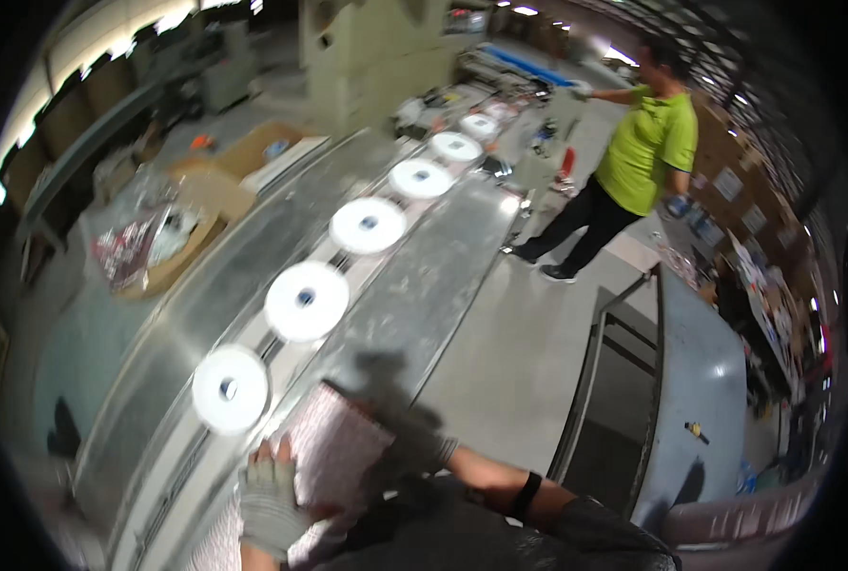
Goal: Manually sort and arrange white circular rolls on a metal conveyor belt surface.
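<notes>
Left hand [273, 500] spread on shiny pink pack [336, 445] | right hand [420, 443]: cannot tell | pack's closeness could jostle white ring-shaped roll [229, 369]

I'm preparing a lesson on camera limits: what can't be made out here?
Head view:
Right hand: fingers lost in shadow and blur.
Pink pack: partly hidden by left hand.
Left forearm: cut off by lower edge.
Box labels: too small to read.

Left hand [272, 500] gloved, palm down, fingertips [284, 447] bare, right forearm [497, 478] angled inward, right hand [428, 448] shadowed
</notes>
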The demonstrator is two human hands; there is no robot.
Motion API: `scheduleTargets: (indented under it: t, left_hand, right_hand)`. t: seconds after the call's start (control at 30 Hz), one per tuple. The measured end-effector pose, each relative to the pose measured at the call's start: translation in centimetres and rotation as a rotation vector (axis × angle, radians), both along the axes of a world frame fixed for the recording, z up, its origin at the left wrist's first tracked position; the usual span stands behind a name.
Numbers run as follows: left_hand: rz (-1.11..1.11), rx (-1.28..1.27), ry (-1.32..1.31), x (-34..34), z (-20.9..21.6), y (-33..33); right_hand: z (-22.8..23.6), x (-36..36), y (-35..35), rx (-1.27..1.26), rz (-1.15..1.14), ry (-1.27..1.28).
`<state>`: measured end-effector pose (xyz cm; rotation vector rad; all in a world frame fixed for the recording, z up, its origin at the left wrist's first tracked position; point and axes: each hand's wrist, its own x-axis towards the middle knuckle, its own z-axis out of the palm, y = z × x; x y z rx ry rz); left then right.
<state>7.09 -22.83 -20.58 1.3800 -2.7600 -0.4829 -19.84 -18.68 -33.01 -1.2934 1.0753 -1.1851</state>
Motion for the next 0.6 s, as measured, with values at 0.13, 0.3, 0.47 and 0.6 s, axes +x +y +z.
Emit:
scheduleTargets:
  t: [0.13,0.3,0.47,0.6]
  left_hand:
    - [0.052,0.041,-0.049,-0.5,0.3,-0.1]
    - [0.017,-0.022,-0.05,0.1,0.5,1.9]
    - [-0.008,0.246,0.071,2.3,2.2,-2.1]
    - [0.021,-0.114,0.289,2.0,3.8,-7.9]
  right_hand:
    - [5.0,-0.2,-2.1,0.028,-0.013,0.271]
    - [2.8,-4.1,-5.6,0.506,-0.017,0.101]
    - [2.0,-2.2,-8.0,0.404,-0.397,-0.656]
    - [7.8,6.6,-10.1,0.067,-0.241,-0.855]
